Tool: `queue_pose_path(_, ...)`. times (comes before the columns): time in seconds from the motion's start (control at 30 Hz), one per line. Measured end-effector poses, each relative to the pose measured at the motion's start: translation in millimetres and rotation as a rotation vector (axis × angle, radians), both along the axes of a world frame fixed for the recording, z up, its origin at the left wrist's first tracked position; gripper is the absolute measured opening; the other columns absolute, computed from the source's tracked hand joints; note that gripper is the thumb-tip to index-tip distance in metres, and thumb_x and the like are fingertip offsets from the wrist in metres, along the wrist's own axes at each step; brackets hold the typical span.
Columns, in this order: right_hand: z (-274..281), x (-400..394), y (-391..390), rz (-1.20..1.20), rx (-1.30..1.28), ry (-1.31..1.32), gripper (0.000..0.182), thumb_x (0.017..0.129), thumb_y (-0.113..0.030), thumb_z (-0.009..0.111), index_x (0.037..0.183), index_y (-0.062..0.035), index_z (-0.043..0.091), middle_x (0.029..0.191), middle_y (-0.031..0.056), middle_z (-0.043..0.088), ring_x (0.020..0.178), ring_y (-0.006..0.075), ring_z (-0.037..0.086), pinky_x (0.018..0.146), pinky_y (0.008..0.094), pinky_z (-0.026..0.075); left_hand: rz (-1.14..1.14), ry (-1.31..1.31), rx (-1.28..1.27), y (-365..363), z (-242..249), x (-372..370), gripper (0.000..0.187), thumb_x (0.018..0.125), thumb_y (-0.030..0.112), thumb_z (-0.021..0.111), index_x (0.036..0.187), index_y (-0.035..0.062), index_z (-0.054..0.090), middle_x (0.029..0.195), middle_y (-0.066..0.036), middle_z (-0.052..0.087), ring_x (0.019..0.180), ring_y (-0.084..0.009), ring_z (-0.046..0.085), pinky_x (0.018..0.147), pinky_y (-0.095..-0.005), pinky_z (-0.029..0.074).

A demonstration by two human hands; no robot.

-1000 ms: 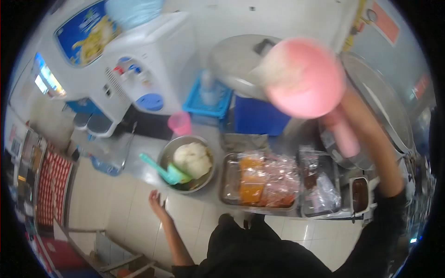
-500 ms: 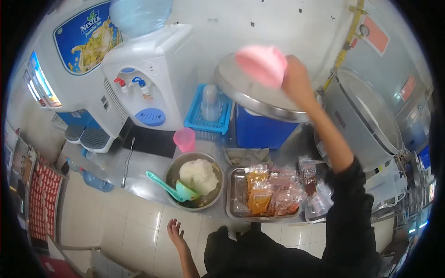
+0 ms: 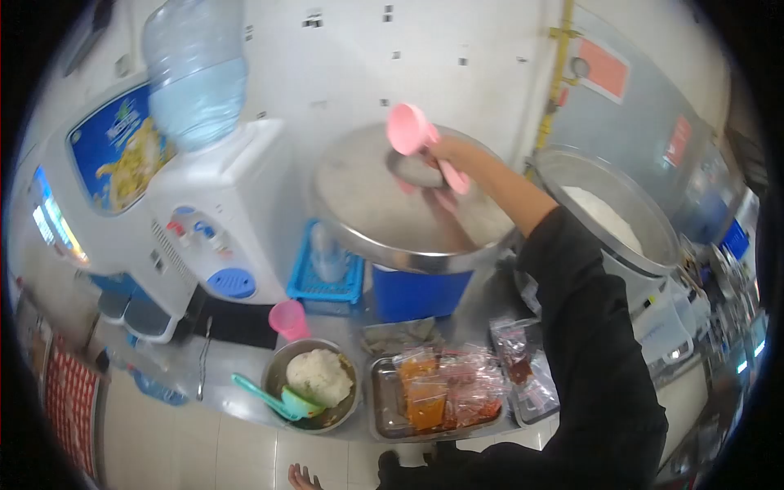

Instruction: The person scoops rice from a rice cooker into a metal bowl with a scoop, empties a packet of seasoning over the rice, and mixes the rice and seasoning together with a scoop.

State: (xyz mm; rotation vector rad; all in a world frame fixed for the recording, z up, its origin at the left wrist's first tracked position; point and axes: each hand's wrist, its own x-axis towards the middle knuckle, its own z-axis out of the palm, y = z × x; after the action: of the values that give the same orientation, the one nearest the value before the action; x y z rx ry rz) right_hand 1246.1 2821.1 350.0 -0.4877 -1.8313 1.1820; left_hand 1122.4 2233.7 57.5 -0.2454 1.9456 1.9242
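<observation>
Head view: right hand (image 3: pixel 449 155), fingers wrapped round a scoop (image 3: pixel 407 129) slanting up-left over a lid (image 3: pixel 359 192); left hand (image 3: pixel 304 478) farther, loosely spread, seemingly empty.

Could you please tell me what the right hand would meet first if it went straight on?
With the pink scoop leading, the right hand would probably meet the white wall beyond the round metal lid; depth is unclear, so a downward slant could reach the lid first.

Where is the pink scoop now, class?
Upper middle of the head view: the pink scoop is in the right hand, over the round metal lid, right of the water dispenser.
</observation>
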Motion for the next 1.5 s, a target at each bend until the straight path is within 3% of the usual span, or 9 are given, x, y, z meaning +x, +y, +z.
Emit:
queue_pose_path(0.1, 105, 12, -2, -0.365, 0.028, -0.701, 0.035, 0.085, -0.038, 0.043, 0.078, -0.0088, 0.06, 0.071, 0.0031, 0.059, 0.07, 0.0143, 0.052, 0.062, 0.0332, 0.04, 0.036, -0.007, 0.007, 16, 5, 1, 0.05, 0.085, 0.032, 0.041, 0.123, 0.0005, 0.037, 0.124, -0.016, 0.043, 0.113, -0.0318, 0.043, 0.089, -0.0464, 0.036)
queue_pose_path(0.17, 142, 32, 21, -0.018, 0.1, -0.251, 0.029, 0.08, -0.029, 0.052, 0.094, -0.0048, 0.058, 0.089, 0.0074, 0.059, 0.083, 0.0181, 0.053, 0.073, 0.0317, 0.043, 0.045, 0.025, 0.005, 24, 8, -1, 0.049, 0.085, 0.032, 0.041, 0.122, 0.0001, 0.038, 0.124, -0.016, 0.043, 0.112, -0.0317, 0.044, 0.088, -0.0461, 0.036)
queue_pose_path(0.23, 222, 58, -25, -0.462, 0.142, -0.762, 0.028, 0.084, -0.029, 0.049, 0.104, -0.0105, 0.056, 0.087, 0.0026, 0.06, 0.083, 0.0127, 0.053, 0.071, 0.0275, 0.042, 0.117, 0.116, 0.028, 32, 10, -3, 0.048, 0.084, 0.03, 0.042, 0.121, 0.0001, 0.039, 0.124, -0.016, 0.043, 0.112, -0.0316, 0.044, 0.088, -0.046, 0.037)
queue_pose_path(0.37, 279, 153, -77, -0.486, 0.221, -0.533, 0.013, 0.073, -0.012, 0.059, 0.079, -0.0014, 0.064, 0.082, 0.011, 0.06, 0.078, 0.0178, 0.054, 0.069, 0.0296, 0.043, 0.13, 0.061, 0.035, 46, 9, -6, 0.046, 0.083, 0.029, 0.042, 0.121, 0.0013, 0.041, 0.119, -0.016, 0.048, 0.11, -0.0319, 0.046, 0.087, -0.046, 0.037)
queue_pose_path(0.63, 244, 380, -36, -0.755, 0.123, -0.943, 0.036, 0.09, -0.035, 0.038, 0.102, -0.0065, 0.058, 0.083, 0.005, 0.059, 0.084, 0.0147, 0.053, 0.073, 0.0285, 0.042, 0.003, 0.138, 0.008, 67, -10, 16, 0.046, 0.087, 0.032, 0.035, 0.124, 0.0059, 0.041, 0.079, -0.019, 0.06, 0.054, -0.0195, 0.05, 0.046, -0.0261, 0.041)
queue_pose_path(0.83, 192, 454, -11, -0.897, -0.09, -0.82, 0.016, 0.073, -0.01, 0.061, 0.086, -0.0006, 0.058, 0.071, 0.0036, 0.054, 0.065, 0.0115, 0.049, 0.057, 0.0258, 0.041, 0.034, 0.105, 0.026, 69, -13, 24, 0.046, 0.09, 0.03, 0.032, 0.131, 0.0105, 0.033, 0.083, -0.022, 0.061, 0.049, -0.0179, 0.049, 0.04, -0.0215, 0.034)
queue_pose_path(1.0, 167, 478, 35, -0.949, -0.247, -0.828, 0.013, 0.07, -0.007, 0.063, 0.08, -0.0007, 0.058, 0.065, 0.0027, 0.052, 0.057, 0.0098, 0.046, 0.051, 0.0247, 0.039, -0.002, 0.032, -0.037, 72, 10, 47, 0.053, 0.088, 0.039, 0.032, 0.136, 0.0178, 0.025, 0.099, -0.022, 0.059, 0.078, -0.0271, 0.059, 0.069, -0.0369, 0.045)
queue_pose_path(1.17, 135, 489, 52, -0.809, -0.184, -0.834, 0.009, 0.068, -0.013, 0.063, 0.069, -0.0052, 0.058, 0.069, 0.0026, 0.053, 0.062, 0.0103, 0.046, 0.05, 0.0297, 0.037, -0.065, -0.004, 0.0, 48, -34, 31, 0.047, 0.086, 0.04, 0.037, 0.131, 0.024, 0.032, 0.121, -0.01, 0.048, 0.113, -0.0266, 0.042, 0.095, -0.0439, 0.026)
queue_pose_path(1.5, 120, 471, 51, -0.669, -0.424, -0.696, 0.006, 0.074, -0.012, 0.061, 0.075, -0.0066, 0.059, 0.067, -0.0001, 0.054, 0.05, 0.0048, 0.046, 0.046, 0.0169, 0.039, -0.115, 0.071, -0.015, 51, -30, 37, 0.055, 0.084, 0.048, 0.036, 0.135, 0.0274, 0.025, 0.117, -0.013, 0.05, 0.112, -0.0279, 0.043, 0.099, -0.0423, 0.022)
